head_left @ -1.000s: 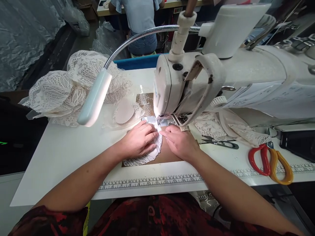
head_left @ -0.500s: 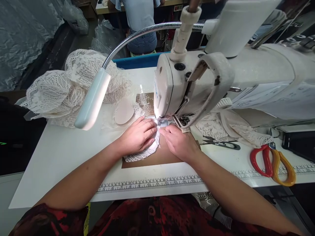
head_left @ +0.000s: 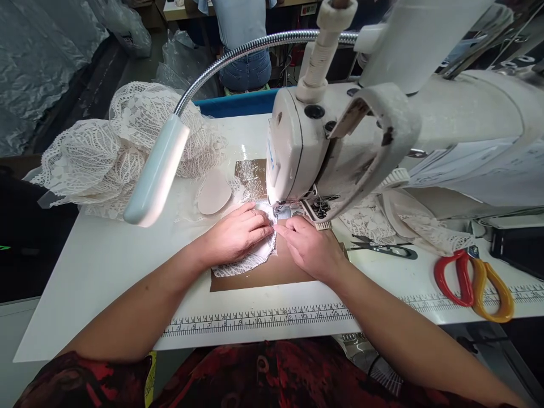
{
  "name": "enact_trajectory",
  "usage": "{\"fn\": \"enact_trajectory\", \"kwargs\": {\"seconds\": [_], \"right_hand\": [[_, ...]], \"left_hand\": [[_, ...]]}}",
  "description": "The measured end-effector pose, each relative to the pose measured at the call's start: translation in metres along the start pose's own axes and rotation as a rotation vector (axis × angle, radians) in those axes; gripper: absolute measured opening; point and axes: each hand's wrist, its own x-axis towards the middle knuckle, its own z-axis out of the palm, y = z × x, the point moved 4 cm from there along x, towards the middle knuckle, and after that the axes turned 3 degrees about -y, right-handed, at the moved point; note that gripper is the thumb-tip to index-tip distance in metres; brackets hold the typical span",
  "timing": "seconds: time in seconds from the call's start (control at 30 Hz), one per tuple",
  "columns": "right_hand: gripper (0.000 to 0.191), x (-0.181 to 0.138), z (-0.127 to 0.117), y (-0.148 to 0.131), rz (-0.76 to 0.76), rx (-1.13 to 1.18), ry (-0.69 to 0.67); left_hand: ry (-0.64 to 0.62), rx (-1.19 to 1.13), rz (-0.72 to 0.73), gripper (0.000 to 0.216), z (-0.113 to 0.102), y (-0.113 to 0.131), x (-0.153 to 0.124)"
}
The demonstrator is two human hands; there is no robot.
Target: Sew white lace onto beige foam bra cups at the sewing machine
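A white lace-covered fabric piece lies under the needle end of a white sewing machine. Across its top rests my left hand, fingers laid over the fabric and thumb apart, pressing it down. My right hand is closed at the piece's right edge, just in front of the presser foot. Its index finger points left and meets the left fingertips. The fabric between the right thumb and finger is mostly hidden. Beneath the lace is a brown plate set in the white table.
Crumpled white lace and a beige cup-shaped pad lie at left, below a gooseneck lamp. To the right are black thread snips, red-and-orange scissors and more lace. Another person sits beyond the table.
My left fingers have shifted slightly right and closer together, near my right fingertip. The lace piece has moved a little toward the needle. My right hand is nearly still.
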Motion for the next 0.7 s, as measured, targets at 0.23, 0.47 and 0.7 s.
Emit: {"fn": "enact_trajectory", "kwargs": {"seconds": [0.23,0.47,0.7], "right_hand": [[0.036,0.0,0.002,0.001,0.01,-0.019,-0.009],[0.039,0.0,0.001,0.001,0.042,-0.035,-0.011],[0.041,0.001,0.003,0.0,0.054,-0.077,-0.061]], "left_hand": [[0.004,-0.048,0.005,0.029,0.001,0.0,0.001],[0.047,-0.09,-0.071,0.032,0.004,0.0,-0.002],[0.103,-0.059,-0.083,0.03,0.003,0.009,0.001]]}}
